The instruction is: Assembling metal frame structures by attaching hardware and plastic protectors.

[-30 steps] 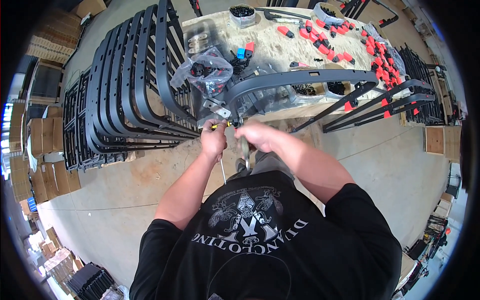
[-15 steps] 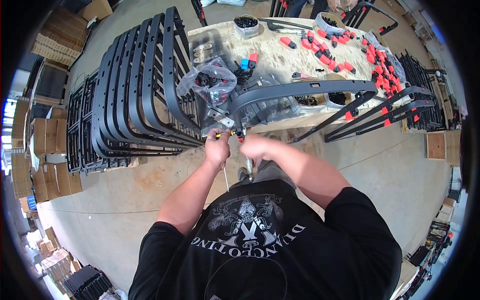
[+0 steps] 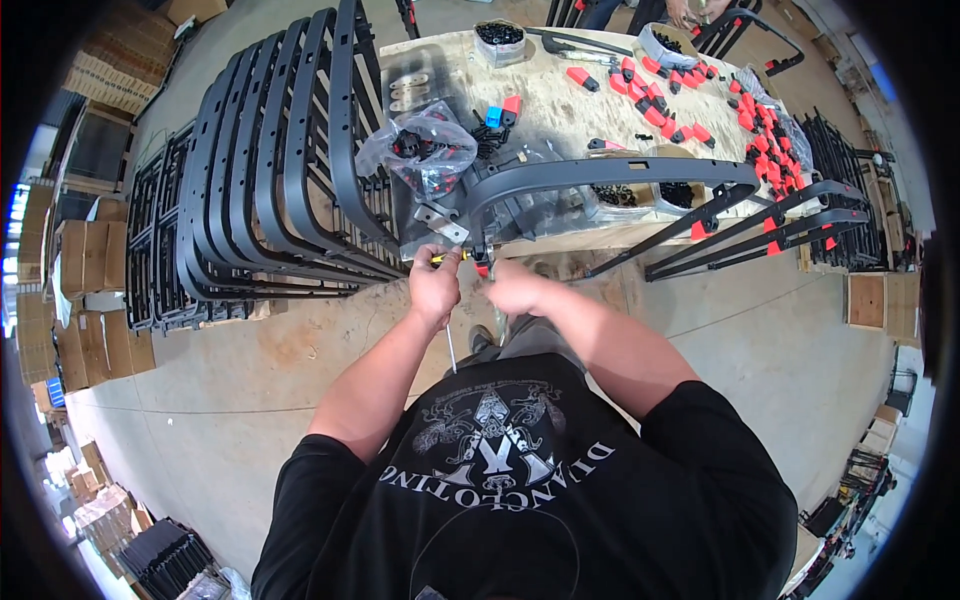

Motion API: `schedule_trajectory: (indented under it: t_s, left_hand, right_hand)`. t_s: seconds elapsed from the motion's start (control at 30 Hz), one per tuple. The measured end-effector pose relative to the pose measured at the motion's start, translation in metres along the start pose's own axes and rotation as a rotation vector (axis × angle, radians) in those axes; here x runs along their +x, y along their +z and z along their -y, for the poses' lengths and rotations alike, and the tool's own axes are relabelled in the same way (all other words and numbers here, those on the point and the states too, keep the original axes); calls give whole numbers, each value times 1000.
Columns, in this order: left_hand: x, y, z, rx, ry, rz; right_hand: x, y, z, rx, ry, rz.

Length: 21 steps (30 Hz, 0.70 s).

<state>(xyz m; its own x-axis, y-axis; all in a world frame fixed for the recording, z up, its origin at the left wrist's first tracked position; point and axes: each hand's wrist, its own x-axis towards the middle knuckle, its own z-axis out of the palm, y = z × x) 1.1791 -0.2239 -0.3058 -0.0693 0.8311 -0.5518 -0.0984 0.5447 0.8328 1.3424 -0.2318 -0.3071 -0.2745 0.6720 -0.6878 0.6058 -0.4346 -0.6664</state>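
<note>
My left hand (image 3: 436, 288) is closed around a screwdriver (image 3: 452, 347); its yellow-and-black handle shows at the fingertips and its thin metal shaft points down toward me. Just right of it, my right hand (image 3: 515, 288) is closed on a silvery hand tool (image 3: 503, 328), blurred by motion. Between the two hands is the lower end of a dark grey tubular frame (image 3: 610, 173), with a red fitting (image 3: 481, 269) on it. This frame leans over the near edge of the workbench. Flat metal brackets (image 3: 441, 223) lie beyond my left hand.
Several matching frames (image 3: 265, 160) stand in a row on the left. On the wooden workbench (image 3: 560, 115) are a clear bag of parts (image 3: 428, 150), red-and-black fittings (image 3: 640, 95) and containers of small black parts (image 3: 500, 40). More frames (image 3: 760, 235) lean at the right.
The bench and frames sit slightly higher and shifted in the picture. The tool in my right hand is more blurred. Both hands stay at the frame's end.
</note>
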Motion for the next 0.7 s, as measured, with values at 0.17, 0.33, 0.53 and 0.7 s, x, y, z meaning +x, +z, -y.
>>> schedule_trajectory:
  t_s: [0.17, 0.33, 0.53, 0.7]
  left_hand:
    - [14, -13, 20, 75, 88, -43]
    - [11, -2, 5, 80, 86, -19]
    - [7, -13, 18, 103, 140, -101]
    - [19, -11, 24, 138, 189, -61]
  right_hand:
    - [-19, -9, 35, 117, 167, 70]
    - [0, 3, -3, 49, 81, -102]
    - [-22, -4, 29, 247, 155, 124]
    - [-19, 3, 15, -52, 21, 35]
